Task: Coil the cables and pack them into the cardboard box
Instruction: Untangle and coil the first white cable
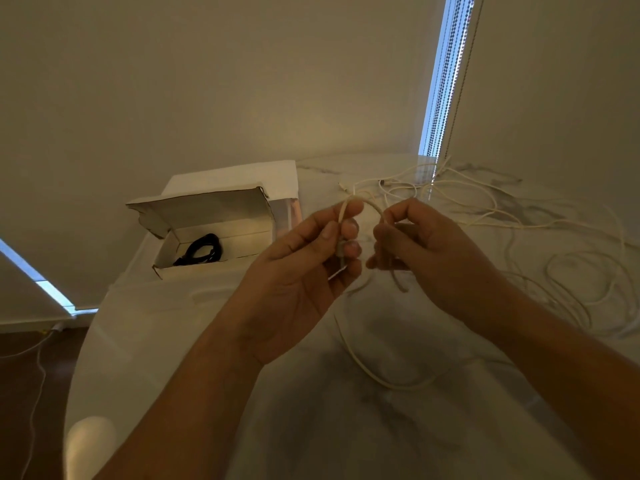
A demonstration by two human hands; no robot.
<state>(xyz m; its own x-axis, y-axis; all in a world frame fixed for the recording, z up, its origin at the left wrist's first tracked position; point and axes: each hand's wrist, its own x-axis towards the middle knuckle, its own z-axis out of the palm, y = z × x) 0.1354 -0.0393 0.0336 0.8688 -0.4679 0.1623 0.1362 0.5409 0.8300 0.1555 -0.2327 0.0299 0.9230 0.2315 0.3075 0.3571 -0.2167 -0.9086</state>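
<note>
Both hands are raised over the white marble table (311, 427) and share one white cable (370, 204). My left hand (304, 268) pinches the cable near its end between thumb and fingers. My right hand (433, 251) grips the same cable a short way along, so a small arch stands between the hands. The rest of this cable (363, 368) hangs down and trails across the table. To the left, an open cardboard box (221, 227) holds a coiled black cable (202, 249).
Several loose white cables (485, 202) sprawl over the right and far side of the table. The box's lid (197, 206) stands open against the wall. A window blind with a bead chain (446, 81) hangs at the back right. A thin cord (34, 393) runs over the dark floor on the left.
</note>
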